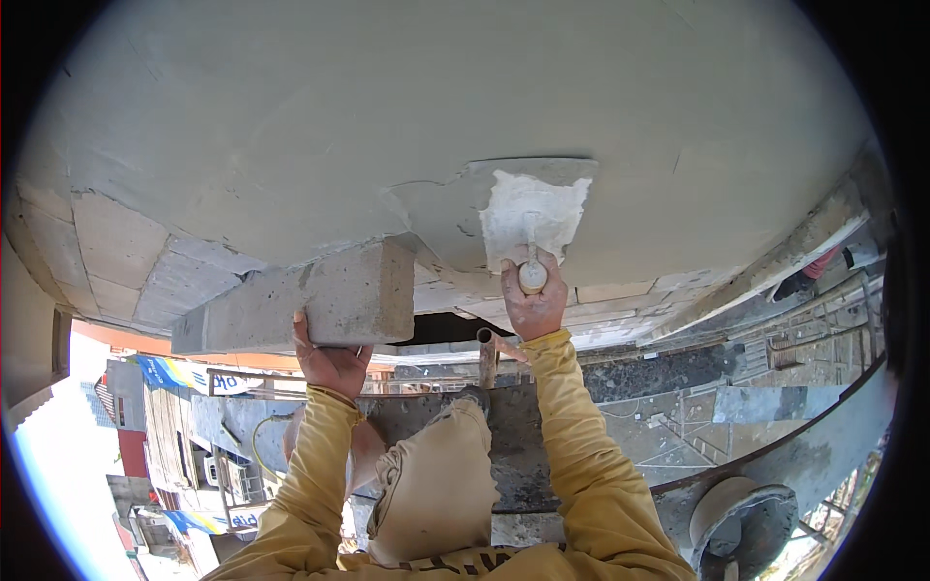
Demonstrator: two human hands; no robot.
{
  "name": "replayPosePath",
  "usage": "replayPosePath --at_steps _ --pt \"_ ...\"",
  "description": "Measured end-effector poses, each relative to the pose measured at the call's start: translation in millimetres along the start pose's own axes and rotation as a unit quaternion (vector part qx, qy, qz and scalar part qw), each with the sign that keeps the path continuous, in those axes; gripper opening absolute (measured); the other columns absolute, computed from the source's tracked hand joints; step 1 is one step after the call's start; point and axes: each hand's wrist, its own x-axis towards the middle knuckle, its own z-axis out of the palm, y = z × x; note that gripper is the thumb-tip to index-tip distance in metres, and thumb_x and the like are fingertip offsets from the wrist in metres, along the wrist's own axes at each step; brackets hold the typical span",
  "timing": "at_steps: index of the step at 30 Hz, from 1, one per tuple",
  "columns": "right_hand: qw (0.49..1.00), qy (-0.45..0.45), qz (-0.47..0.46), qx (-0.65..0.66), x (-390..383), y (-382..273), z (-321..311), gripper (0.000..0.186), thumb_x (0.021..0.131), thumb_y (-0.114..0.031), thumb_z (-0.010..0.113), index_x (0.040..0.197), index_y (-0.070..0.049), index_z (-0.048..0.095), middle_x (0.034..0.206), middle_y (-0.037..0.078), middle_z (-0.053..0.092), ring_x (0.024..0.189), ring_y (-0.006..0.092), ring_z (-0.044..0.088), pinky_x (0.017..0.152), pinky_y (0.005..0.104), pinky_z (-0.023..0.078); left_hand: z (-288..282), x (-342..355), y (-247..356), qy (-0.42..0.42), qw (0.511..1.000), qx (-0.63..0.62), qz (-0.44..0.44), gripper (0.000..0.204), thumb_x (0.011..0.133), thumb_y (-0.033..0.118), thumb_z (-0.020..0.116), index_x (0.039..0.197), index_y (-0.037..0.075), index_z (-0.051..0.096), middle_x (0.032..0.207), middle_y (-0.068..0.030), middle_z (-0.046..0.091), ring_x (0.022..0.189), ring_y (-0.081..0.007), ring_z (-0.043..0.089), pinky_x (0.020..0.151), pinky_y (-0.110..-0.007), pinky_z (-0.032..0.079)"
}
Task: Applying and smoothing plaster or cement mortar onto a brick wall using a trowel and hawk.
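Observation:
My right hand is closed round the pale, round-ended handle of a plastering trowel. Its rectangular blade, crusted with whitish mortar, lies against the wet grey plaster on the wall. Under the lower edge of a long grey concrete block is my left hand, palm turned up. Its thumb presses the block's near face, and its other fingers are partly hidden beneath and behind it. Whether the block is loose or joined to the wall, I cannot tell.
Bare pale blocks show at the wall's left. Below are a metal pipe end, a dark plank platform and a mortar-stained bucket at lower right. Far below lie scaffold frames, with buildings and banners on the left.

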Motion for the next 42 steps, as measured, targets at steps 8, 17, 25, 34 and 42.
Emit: replayPosePath --at_steps 8,17,25,34,42 --pt "0.991 -0.110 -0.030 0.073 -10 -35 -42 0.037 0.083 -0.003 0.072 0.117 -0.005 0.058 0.076 0.007 0.065 0.066 0.0152 0.064 0.065 0.0288 0.052 3 5 -3 0.009 0.999 -0.037 0.018 0.077 0.082 0.060 0.068 0.141 0.018 0.043 0.139 -0.0073 0.050 0.127 -0.0298 0.049 0.103 -0.050 0.044" --pt "0.966 -0.253 -0.045 -0.027 -24 -9 38 0.054 0.081 -0.018 0.069 0.133 -0.010 0.054 0.081 0.015 0.069 0.073 0.0360 0.069 0.067 0.0432 0.055 7 1 -8 0.027 0.999 -0.005 0.027 0.081 0.080 0.063 0.068 0.143 0.019 0.042 0.142 -0.0069 0.048 0.129 -0.0292 0.048 0.104 -0.049 0.042" --pt "0.995 -0.068 -0.051 -0.059 -22 -21 28 0.051 0.081 -0.015 0.071 0.130 -0.011 0.056 0.114 0.017 0.069 0.091 0.0370 0.070 0.075 0.0417 0.057 -2 1 -6 0.026 0.999 0.028 0.010 0.083 0.078 0.067 0.067 0.142 0.018 0.043 0.141 -0.0060 0.050 0.126 -0.0273 0.049 0.101 -0.045 0.042" --pt "0.981 0.188 -0.047 -0.022 40 -8 -94 0.031 0.089 -0.004 0.067 0.114 0.005 0.052 0.094 0.012 0.068 0.072 0.0192 0.064 0.068 0.0303 0.053 0 7 -4 0.044 0.998 -0.031 0.039 0.077 0.082 0.059 0.068 0.141 0.017 0.043 0.139 -0.0071 0.051 0.125 -0.0286 0.052 0.102 -0.048 0.045" --pt "0.990 -0.135 0.029 0.017 -55 19 -32 0.019 0.082 -0.007 0.075 0.084 -0.004 0.056 0.071 0.009 0.065 0.061 0.0195 0.064 0.060 0.0319 0.052 -3 4 -7 0.028 0.999 -0.013 0.040 0.077 0.082 0.061 0.067 0.140 0.016 0.044 0.137 -0.0074 0.053 0.125 -0.0287 0.052 0.101 -0.049 0.045"
